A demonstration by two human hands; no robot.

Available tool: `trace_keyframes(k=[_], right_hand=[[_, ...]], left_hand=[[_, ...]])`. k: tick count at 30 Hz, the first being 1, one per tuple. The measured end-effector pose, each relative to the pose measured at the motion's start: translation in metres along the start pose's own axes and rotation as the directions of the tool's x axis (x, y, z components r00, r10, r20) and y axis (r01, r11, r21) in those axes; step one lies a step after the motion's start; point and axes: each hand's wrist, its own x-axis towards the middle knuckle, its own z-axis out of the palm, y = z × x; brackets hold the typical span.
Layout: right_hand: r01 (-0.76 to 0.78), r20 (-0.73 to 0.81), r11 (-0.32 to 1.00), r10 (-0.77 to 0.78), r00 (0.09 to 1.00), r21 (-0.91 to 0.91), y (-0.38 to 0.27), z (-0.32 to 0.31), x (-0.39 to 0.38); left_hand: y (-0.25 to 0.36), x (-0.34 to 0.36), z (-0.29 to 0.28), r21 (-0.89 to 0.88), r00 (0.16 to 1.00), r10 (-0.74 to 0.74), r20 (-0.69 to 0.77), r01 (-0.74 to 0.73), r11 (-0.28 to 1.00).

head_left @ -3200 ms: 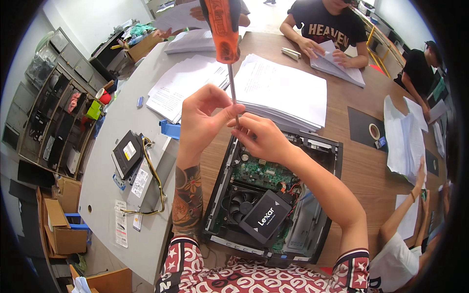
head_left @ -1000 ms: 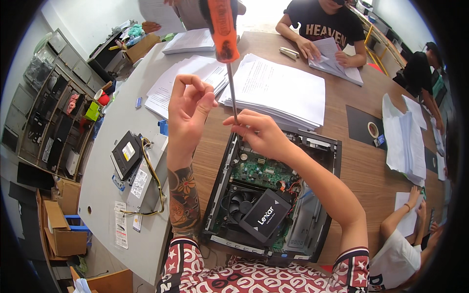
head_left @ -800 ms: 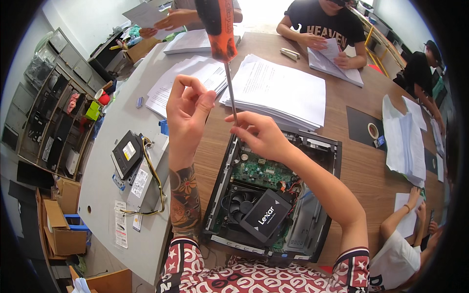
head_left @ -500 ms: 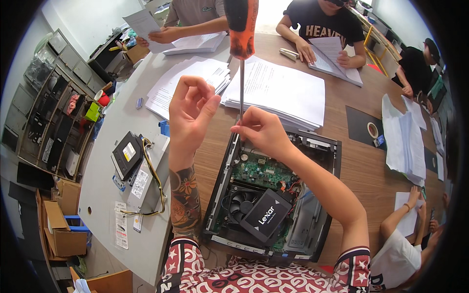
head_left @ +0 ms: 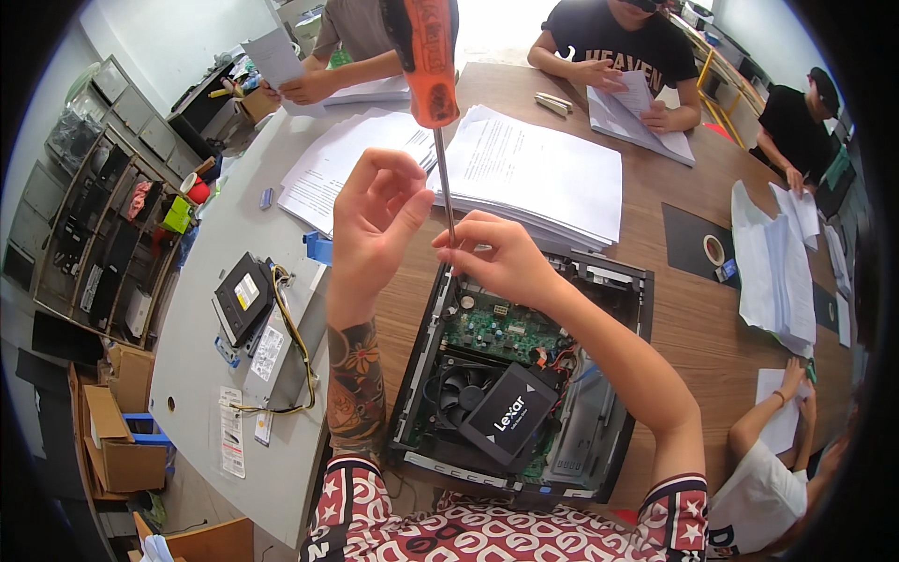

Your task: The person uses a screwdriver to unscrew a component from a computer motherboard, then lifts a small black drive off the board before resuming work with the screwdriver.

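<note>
My right hand (head_left: pixel 496 258) pinches the lower end of a screwdriver's thin metal shaft, above the far left corner of an opened computer case (head_left: pixel 637 375). The screwdriver (head_left: pixel 433 98) stands nearly upright, tilted left at the top, its orange and black handle above both hands. Just left of the shaft, my left hand (head_left: pixel 379 211) is raised with loosely curled fingers, thumb apart, and nothing visible in it. Inside the case are a green circuit board (head_left: pixel 487 328), a black fan (head_left: pixel 459 391) and a black solid-state drive (head_left: pixel 510 412) lying tilted. The screwdriver's tip is hidden by my right fingers.
Beyond the case lie paper stacks (head_left: pixel 534 173). To the left are an optical drive (head_left: pixel 245 298), a metal power supply (head_left: pixel 276 351) with cables and a clear package (head_left: pixel 232 431). A tape roll (head_left: pixel 714 248) sits right. Several people handle papers around the table.
The screwdriver's handle has tipped left and come lower. My right hand has shifted slightly left and down; my left hand has moved slightly right, its fingers a little further from its thumb.
</note>
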Motion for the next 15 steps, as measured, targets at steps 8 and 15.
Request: trace_keyframes(k=[8, 15], right_hand=[[-0.096, -0.035, 0.995, 0.097, 0.995, 0.021, -0.001, -0.001, -0.002], [-0.095, 0.090, 0.995, 0.092, 0.992, 0.034, -0.011, -0.002, -0.002]], left_hand=[[0.002, 0.000, 0.005, 0.056, 0.997, -0.019, 0.081, 0.015, 0.998], [0.004, 0.002, 0.004, 0.210, 0.992, 0.041, 0.119, -0.066, 0.976]])
